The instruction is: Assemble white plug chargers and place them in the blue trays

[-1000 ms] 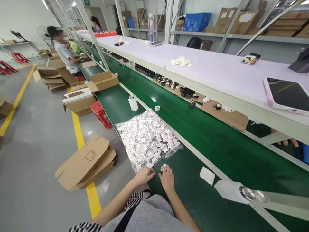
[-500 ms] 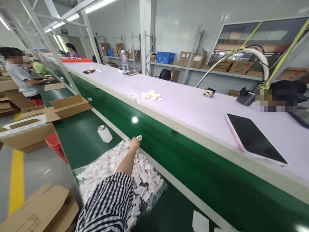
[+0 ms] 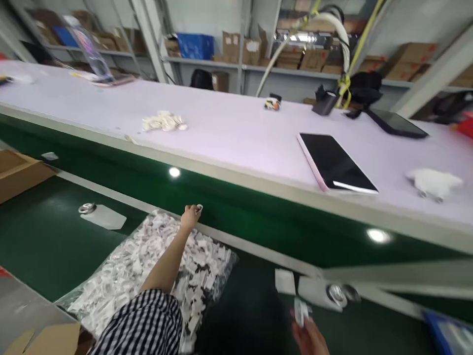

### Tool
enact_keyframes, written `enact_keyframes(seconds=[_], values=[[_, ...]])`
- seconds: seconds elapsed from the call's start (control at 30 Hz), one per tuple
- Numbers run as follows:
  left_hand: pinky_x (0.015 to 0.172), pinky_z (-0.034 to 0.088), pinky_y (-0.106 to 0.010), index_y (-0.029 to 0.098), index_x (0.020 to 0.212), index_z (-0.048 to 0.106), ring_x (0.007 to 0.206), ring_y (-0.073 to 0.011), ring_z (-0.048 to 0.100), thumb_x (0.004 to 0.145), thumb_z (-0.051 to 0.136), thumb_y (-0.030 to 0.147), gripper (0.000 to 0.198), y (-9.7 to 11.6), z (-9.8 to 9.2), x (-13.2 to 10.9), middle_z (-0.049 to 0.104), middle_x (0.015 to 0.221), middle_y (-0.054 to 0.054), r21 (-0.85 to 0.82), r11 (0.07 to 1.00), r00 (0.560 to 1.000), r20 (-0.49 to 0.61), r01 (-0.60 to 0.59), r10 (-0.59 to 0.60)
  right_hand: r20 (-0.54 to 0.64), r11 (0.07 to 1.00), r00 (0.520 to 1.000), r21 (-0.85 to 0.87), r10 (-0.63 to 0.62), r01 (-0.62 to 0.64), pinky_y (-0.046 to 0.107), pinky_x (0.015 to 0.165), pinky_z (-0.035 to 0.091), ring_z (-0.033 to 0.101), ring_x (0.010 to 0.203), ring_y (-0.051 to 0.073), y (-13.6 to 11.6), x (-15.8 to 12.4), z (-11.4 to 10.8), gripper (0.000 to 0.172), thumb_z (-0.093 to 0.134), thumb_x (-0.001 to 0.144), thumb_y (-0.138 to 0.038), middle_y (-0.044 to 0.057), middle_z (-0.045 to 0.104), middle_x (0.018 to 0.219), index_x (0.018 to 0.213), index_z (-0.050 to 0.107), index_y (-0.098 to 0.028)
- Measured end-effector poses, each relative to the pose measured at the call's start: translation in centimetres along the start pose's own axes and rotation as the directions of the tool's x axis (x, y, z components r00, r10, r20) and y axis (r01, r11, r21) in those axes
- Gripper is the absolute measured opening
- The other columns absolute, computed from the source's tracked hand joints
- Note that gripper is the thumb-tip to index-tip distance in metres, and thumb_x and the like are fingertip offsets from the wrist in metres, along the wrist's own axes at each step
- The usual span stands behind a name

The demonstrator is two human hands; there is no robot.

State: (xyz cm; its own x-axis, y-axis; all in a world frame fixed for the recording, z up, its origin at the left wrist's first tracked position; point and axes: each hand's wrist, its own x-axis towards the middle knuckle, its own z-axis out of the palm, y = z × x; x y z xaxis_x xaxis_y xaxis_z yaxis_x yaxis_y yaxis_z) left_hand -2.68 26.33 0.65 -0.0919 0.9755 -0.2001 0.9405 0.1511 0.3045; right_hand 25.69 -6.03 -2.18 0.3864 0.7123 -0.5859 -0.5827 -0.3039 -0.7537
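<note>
My left hand (image 3: pixel 189 217) stretches out on a striped-sleeved arm over a clear bag of small white plastic parts (image 3: pixel 121 276) lying on the green belt (image 3: pixel 44 236). Its fingers pinch a small white part (image 3: pixel 199 208) at the bag's far edge, by the pale rail. My right hand (image 3: pixel 309 337) is low at the bottom edge, blurred, its fingers closed on another small white part (image 3: pixel 300 312). A white pad (image 3: pixel 285 282) lies on the belt just above that hand.
Two white bottles with metal caps lie on the belt (image 3: pixel 101 216) (image 3: pixel 321 292). The pale upper shelf (image 3: pixel 236 133) carries a pink-edged tablet (image 3: pixel 335 162), a heap of white bits (image 3: pixel 164 122) and a white cloth (image 3: pixel 433 181). A cardboard box (image 3: pixel 18 167) is at the left, a blue bin (image 3: pixel 449 336) at the lower right.
The view has swung right and down. My left hand stays stretched out at the bag's far edge with its part. My right hand has come into view at the bottom holding a white part.
</note>
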Motion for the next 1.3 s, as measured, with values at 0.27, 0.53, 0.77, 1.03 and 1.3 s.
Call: enact_keyframes(seconds=[0.27, 0.53, 0.77, 1.03, 1.3], values=[[0.07, 0.043, -0.024, 0.02, 0.102, 0.043, 0.079, -0.0126, 0.052, 0.07, 0.046, 0.016, 0.033, 4.1, 9.5, -23.8, 0.045, 0.101, -0.003, -0.358, 0.734, 0.732, 0.173, -0.577, 0.659, 0.083, 0.987, 0.996, 0.158, -0.046, 0.033, 0.02, 0.048, 0.043, 0.051, 0.053, 0.009, -1.8, -4.1, 3.6, 0.029, 0.065, 0.052, -0.042, -0.001, 0.06, 0.071, 0.071, 0.056, -0.022], [0.071, 0.043, -0.025, 0.015, 0.11, 0.037, 0.075, -0.0118, 0.052, 0.067, 0.048, 0.017, 0.044, 2.1, 14.5, -31.7, 0.04, 0.112, -0.007, -0.417, 0.762, 0.6, 0.471, -0.495, 0.647, -0.028, 0.97, 0.989, -0.204, -0.143, 0.134, 0.029, 0.069, 0.04, 0.051, 0.079, 0.02, 5.1, -4.3, 0.1, 0.025, 0.068, 0.042, -0.024, 0.004, 0.058, 0.082, 0.063, 0.057, -0.018], [0.069, 0.042, -0.026, 0.018, 0.117, 0.031, 0.077, -0.016, 0.053, 0.056, 0.061, 0.02, 0.068, 5.1, 13.6, -32.5, 0.04, 0.117, -0.006, -0.508, 0.682, 0.365, 0.589, -0.526, 0.721, -0.141, 0.948, 0.958, -0.235, -0.25, 0.213, 0.024, 0.055, 0.039, 0.049, 0.059, 0.013, 6.2, -5.3, -1.9, 0.02, 0.056, 0.057, -0.035, -0.001, 0.052, 0.064, 0.066, 0.049, -0.019], [0.079, 0.038, -0.028, 0.022, 0.109, 0.038, 0.094, -0.0192, 0.047, 0.058, 0.061, 0.021, 0.056, 6.4, 15.2, -34.3, 0.042, 0.111, -0.003, -0.506, 0.65, 0.367, 0.552, -0.566, 0.749, -0.158, 0.953, 0.954, -0.205, -0.256, 0.222, 0.02, 0.036, 0.025, 0.03, 0.036, 0.008, 5.4, -6.7, -4.2, 0.023, 0.048, 0.062, -0.039, -0.009, 0.03, 0.044, 0.074, 0.043, -0.021], [0.069, 0.042, -0.028, 0.014, 0.088, 0.045, 0.076, -0.0166, 0.05, 0.042, 0.072, 0.031, 0.055, 6.1, 16.0, -34.6, 0.043, 0.09, -0.002, -0.522, 0.685, 0.458, 0.51, -0.508, 0.728, -0.029, 0.908, 0.972, -0.365, -0.233, 0.207, 0.021, 0.039, 0.032, 0.044, 0.042, 0.011, 6.0, -8.3, -5.4, 0.039, 0.058, 0.051, -0.041, -0.006, 0.049, 0.051, 0.078, 0.038, -0.021]])
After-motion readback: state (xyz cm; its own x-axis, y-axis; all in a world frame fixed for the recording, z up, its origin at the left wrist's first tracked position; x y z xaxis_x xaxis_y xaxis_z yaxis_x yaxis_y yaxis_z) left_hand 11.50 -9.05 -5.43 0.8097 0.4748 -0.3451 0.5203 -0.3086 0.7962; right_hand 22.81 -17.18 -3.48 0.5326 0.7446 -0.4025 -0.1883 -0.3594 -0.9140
